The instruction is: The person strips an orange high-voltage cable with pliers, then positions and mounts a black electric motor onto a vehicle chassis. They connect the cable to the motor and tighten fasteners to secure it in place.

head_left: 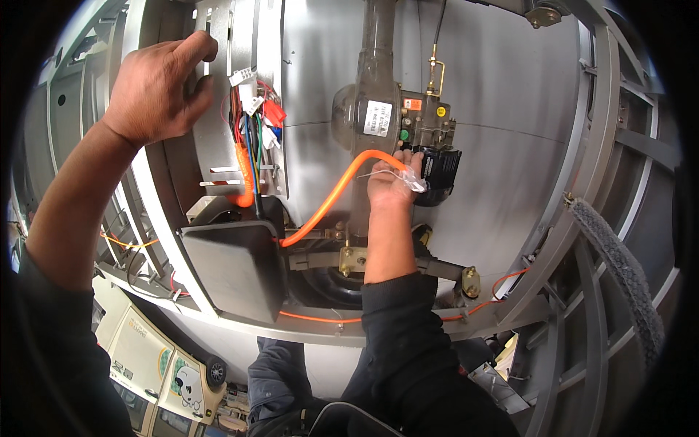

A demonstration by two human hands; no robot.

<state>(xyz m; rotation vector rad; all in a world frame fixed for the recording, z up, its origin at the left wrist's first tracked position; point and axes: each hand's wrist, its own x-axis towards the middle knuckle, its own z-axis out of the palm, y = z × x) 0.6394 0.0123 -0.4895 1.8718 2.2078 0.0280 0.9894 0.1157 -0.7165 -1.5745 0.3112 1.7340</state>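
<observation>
My left hand (162, 91) is raised at the left frame rail. Its thumb and index finger stand apart in a loose curl, with nothing visible between them; the other fingers are hidden. Beside it hangs a wire bundle (255, 146) with white, red and blue connectors. My right hand (391, 183) is closed around the end part of a thick orange cable (331, 198), its fingers partly hidden behind it. Clear plastic (415, 181) wraps the cable's tip. Just right of these fingers is a black ribbed cylinder (440, 173) on a metal unit (429, 125).
A dark axle housing (357, 120) runs up the middle, bearing a white label (377, 118). A grey box-shaped cover (237, 266) sits at lower left. Metal frame rails (610, 138) surround the work area. Fuzzy grey padding (619, 269) hangs at right. A cream vehicle (160, 364) stands at lower left.
</observation>
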